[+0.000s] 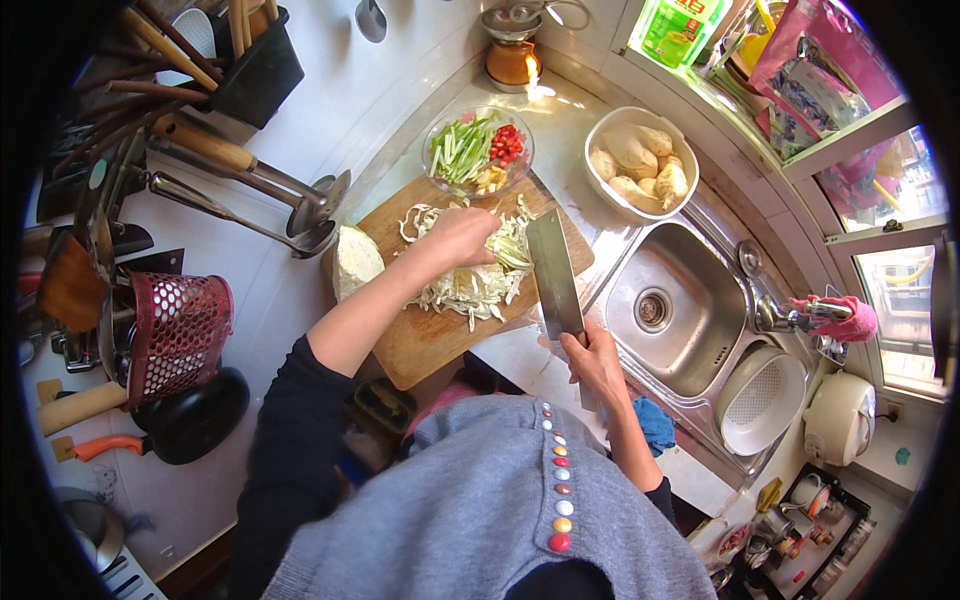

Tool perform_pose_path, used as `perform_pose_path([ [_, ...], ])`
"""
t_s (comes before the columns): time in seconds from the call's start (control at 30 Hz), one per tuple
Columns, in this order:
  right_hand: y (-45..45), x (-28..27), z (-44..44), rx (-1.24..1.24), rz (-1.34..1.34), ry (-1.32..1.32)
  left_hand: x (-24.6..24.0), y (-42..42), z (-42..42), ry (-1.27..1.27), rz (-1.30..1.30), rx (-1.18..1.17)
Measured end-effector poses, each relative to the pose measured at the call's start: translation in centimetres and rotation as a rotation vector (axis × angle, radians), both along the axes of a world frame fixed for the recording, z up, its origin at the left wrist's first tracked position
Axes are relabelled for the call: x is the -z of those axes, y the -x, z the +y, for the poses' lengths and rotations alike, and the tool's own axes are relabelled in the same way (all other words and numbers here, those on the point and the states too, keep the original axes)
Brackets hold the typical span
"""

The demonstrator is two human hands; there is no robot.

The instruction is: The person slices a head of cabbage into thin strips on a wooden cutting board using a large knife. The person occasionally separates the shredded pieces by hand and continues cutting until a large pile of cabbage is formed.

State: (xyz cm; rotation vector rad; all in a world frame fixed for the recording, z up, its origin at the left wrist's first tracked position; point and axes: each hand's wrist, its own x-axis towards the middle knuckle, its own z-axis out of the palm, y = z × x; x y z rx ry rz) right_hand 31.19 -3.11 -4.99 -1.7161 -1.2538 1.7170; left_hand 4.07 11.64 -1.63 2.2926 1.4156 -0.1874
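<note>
My left hand (466, 234) rests over the wooden cutting board (409, 345), its fingers on a bunch of sliced cabbage (512, 247). Cabbage shreds (469, 296) lie around and below that hand. In my right hand (596, 360) is the handle of a cleaver (555, 270). The broad blade stands close to the right side of the cabbage bunch, over the board's right part. A large cut piece of cabbage (356, 259) sits at the board's left edge. My left fingertips are partly hidden.
A glass bowl (429, 154) behind the board holds green strips, chopped red pepper and yellowish pieces. Right of it are a white basin (592, 176) of pale tubers, a steel sink (679, 360), a faucet (776, 315) and a white colander (757, 397). Utensils (247, 180) hang at left.
</note>
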Motion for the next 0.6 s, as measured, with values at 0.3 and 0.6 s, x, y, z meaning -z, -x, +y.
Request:
perform_pose_path([
  [0.3,0.0,-0.1,0.0,-0.021,-0.018,-0.007,4.1,-2.0,-0.3,-0.016,0.180,-0.021],
  [0.6,-0.1,-0.5,0.1,-0.014,-0.016,-0.002,1.4,-0.2,-0.5,-0.087,-0.049,-0.060],
])
